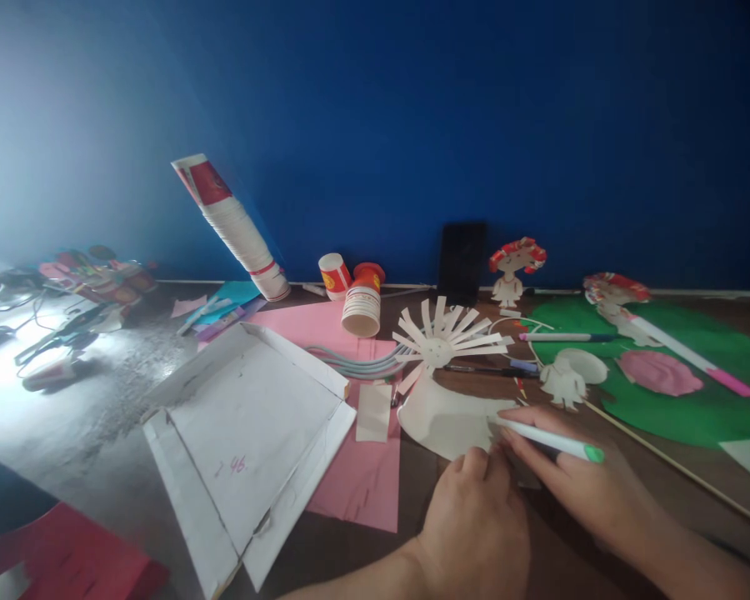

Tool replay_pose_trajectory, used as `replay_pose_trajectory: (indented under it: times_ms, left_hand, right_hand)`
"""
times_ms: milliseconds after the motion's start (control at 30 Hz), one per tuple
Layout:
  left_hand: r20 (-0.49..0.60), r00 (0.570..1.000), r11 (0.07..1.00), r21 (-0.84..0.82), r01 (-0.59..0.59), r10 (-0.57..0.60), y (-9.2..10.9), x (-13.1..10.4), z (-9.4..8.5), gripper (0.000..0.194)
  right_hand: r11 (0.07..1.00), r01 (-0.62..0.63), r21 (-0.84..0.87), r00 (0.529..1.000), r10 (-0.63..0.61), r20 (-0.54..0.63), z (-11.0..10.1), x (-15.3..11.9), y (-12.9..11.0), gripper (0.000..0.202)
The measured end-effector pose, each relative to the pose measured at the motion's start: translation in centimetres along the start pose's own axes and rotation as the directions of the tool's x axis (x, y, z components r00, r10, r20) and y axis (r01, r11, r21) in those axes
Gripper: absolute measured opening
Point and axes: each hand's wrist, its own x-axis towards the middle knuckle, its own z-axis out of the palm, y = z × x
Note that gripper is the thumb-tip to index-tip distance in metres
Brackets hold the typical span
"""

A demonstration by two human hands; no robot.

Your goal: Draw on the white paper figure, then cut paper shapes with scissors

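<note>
A: Near first. Left hand [475, 521]?

B: Pressed flat on a small paper piece [513, 467] at the near edge of the table [118, 433], fingers bent down on it. Pinning it, not gripping round it.

A: Right hand [584, 492]?

B: Clenched on a white pen with a green cap end [547, 439], held like a marker, tip pointing left at the paper just above the left fingers. I can't tell whether the tip touches.

A: Step?

B: I'd judge marking or drawing on that paper, with one hand steadying it. The next move calls for the paper to stay pinned and the tip to travel in small strokes clear of the left fingertips.

A: Just beyond?

B: A cream cut paper fan shape [441, 421] touching the small piece, and a pink sheet [366, 475] under its left edge. Left of that is an opened flat cardboard box [250, 433].

A: Further?

B: A cup cut into splayed strips [445, 337], pens [562, 337], a white paper doll [566, 379], and a green sheet [693, 412] with a pink oval [659, 372].

A: Back?

B: A leaning stack of paper cups [237, 225], two loose cups [353, 292], and red-haired paper figures [512, 267] against the blue wall [475, 108].
</note>
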Motion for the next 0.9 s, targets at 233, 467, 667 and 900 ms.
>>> replay_pose_trajectory:
  times_ms: [233,467,667,900]
  left_hand:
    - [-0.076,0.996,0.998,-0.010,0.056,-0.057,0.3,-0.3,0.4,0.036]
    - [-0.031,0.997,0.994,-0.090,0.069,-0.072,0.2,0.0,-0.2,0.029]
    - [0.002,0.996,0.991,-0.104,0.086,-0.086,0.3,0.0,-0.7,0.030]
    - [0.009,0.999,0.997,-0.066,0.050,-0.049,0.4,0.0,-0.7,0.027]
  right_hand:
    - [0.999,0.046,-0.014,0.999,-0.046,-0.026,0.3,0.1,0.2,0.023]
    - [0.999,0.031,0.011,0.999,-0.031,-0.017,0.1,0.4,-0.2,0.028]
    - [1.000,0.004,0.030,1.000,-0.004,-0.014,0.2,0.3,0.2,0.030]
    - [0.999,-0.010,0.033,1.000,0.010,0.004,0.1,0.4,0.1,0.029]
